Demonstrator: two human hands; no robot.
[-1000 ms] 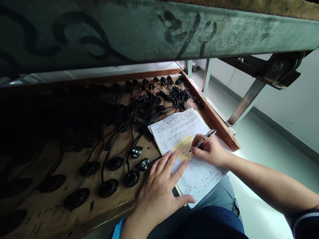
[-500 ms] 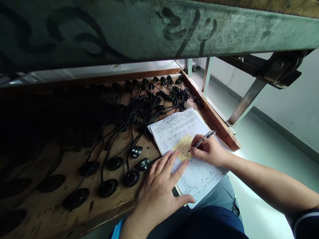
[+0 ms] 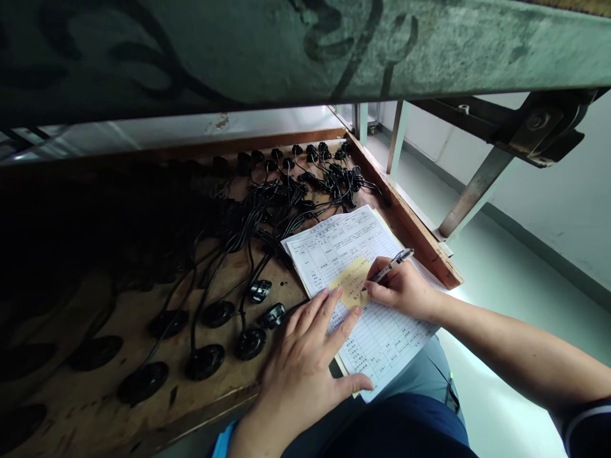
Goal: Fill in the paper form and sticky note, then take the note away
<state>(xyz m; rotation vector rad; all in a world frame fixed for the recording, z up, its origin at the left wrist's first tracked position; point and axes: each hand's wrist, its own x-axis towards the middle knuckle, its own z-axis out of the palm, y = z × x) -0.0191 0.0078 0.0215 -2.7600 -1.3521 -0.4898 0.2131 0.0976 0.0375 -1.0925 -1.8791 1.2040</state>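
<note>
My right hand (image 3: 405, 289) grips a pen (image 3: 390, 265) with its tip down on a small yellow note (image 3: 350, 280). The note lies on a printed white form (image 3: 356, 280) near the right end of a wooden tray (image 3: 143, 407). My left hand (image 3: 305, 362) rests flat with fingers spread, its fingertips pressing the form and the note's lower edge. Just left of that hand lie black round parts on cables (image 3: 224, 318).
A long worn green beam (image 3: 305, 51) with dark painted marks overhangs the tray. More black cabled parts (image 3: 315, 172) are heaped at the tray's far end. Metal legs (image 3: 470, 197) and a bracket (image 3: 544, 130) stand right, above a pale floor (image 3: 501, 292). My lap (image 3: 405, 426) is below.
Both hands hold the same pose on the paper. The view has shifted slightly downward, nothing else moved.
</note>
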